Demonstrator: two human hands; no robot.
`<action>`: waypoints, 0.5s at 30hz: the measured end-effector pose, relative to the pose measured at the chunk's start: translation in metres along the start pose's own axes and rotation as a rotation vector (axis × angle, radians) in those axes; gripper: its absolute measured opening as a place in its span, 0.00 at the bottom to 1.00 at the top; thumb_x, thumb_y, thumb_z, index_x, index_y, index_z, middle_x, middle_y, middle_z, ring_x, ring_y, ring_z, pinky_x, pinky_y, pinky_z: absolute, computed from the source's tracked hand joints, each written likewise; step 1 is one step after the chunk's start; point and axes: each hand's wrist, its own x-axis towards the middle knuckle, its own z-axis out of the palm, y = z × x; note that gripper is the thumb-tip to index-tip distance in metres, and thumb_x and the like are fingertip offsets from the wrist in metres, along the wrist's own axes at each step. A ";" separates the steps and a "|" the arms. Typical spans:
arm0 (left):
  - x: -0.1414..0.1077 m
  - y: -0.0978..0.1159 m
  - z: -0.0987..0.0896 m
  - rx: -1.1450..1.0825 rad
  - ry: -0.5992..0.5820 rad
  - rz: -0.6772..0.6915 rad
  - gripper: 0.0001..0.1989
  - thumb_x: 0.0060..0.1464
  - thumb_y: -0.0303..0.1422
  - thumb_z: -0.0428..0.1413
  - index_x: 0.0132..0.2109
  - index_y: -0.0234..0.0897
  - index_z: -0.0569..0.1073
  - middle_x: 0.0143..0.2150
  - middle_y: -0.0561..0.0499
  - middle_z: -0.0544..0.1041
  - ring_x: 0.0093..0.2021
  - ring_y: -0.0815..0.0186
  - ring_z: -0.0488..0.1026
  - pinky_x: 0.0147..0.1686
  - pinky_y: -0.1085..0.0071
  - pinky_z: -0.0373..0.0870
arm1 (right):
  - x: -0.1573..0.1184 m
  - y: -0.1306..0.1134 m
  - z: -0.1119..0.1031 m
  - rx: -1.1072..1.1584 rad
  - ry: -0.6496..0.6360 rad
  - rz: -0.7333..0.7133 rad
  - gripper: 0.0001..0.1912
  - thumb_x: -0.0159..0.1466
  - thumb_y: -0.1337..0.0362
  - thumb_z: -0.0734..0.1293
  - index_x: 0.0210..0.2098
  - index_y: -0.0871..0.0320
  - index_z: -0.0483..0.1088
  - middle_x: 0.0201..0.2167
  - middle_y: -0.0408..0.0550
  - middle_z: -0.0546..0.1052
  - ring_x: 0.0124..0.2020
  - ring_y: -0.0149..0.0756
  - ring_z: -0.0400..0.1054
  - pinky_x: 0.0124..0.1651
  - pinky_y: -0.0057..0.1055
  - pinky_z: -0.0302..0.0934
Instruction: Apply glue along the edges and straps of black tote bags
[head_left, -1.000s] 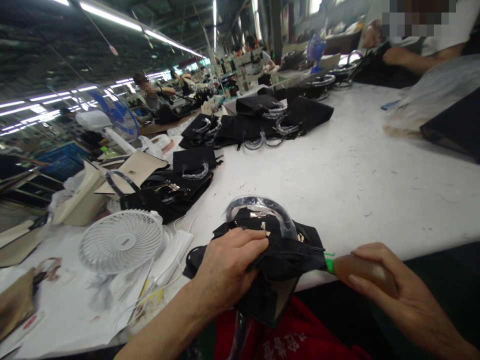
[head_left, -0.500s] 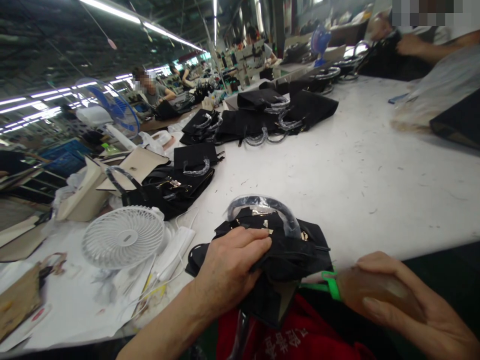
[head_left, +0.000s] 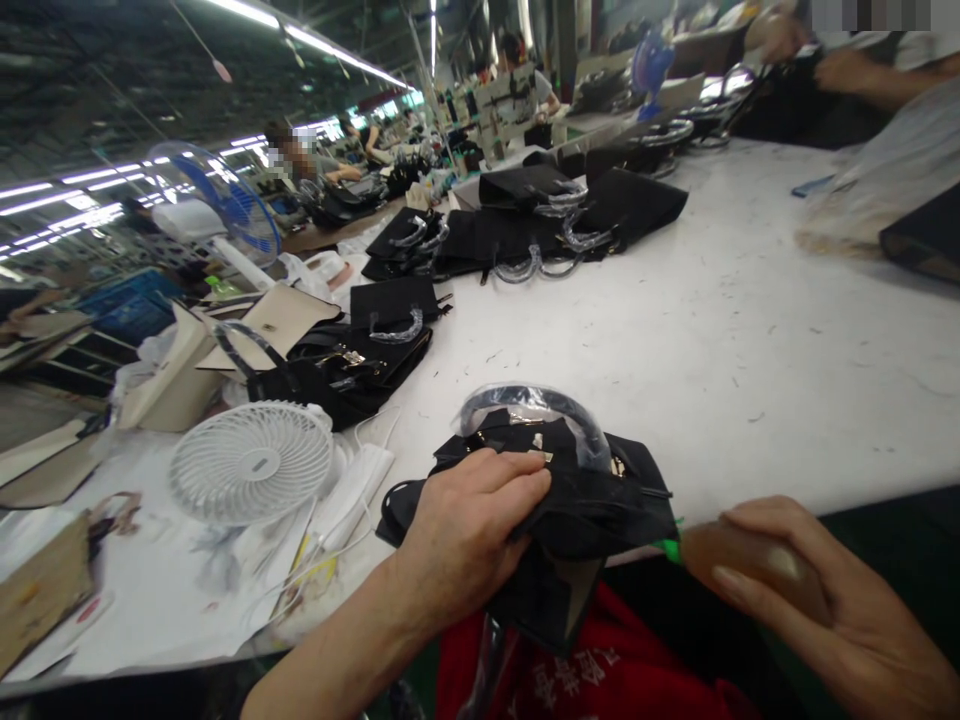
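A black handbag lies at the table's front edge, its arched handle wrapped in clear plastic. My left hand grips its near side, fingers together over the top and thumb tucked lower down. Part of the bag hangs over the edge, above a red garment. In my right hand is a brownish translucent squeeze bottle, tipped sideways with its green cap toward the bag. The bag's right end hides the nozzle tip, so I cannot tell whether it touches.
A white fan and a white power strip stand to the left. More black handbags lie farther back on the white table. Cream bag pieces are piled at left. Across the table another person's hands hold dark material.
The green nozzle, which showed beneath the bag's right corner, is now mostly hidden behind it. My right hand with the bottle has shifted slightly left relative to the bag. My left hand keeps its hold.
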 end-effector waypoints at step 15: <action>-0.001 0.000 -0.001 0.014 -0.013 -0.005 0.17 0.54 0.20 0.57 0.50 0.35 0.75 0.52 0.45 0.82 0.45 0.57 0.80 0.42 0.60 0.81 | 0.005 0.005 0.008 -0.047 0.019 -0.125 0.15 0.67 0.50 0.68 0.49 0.49 0.68 0.46 0.43 0.74 0.42 0.31 0.74 0.42 0.21 0.69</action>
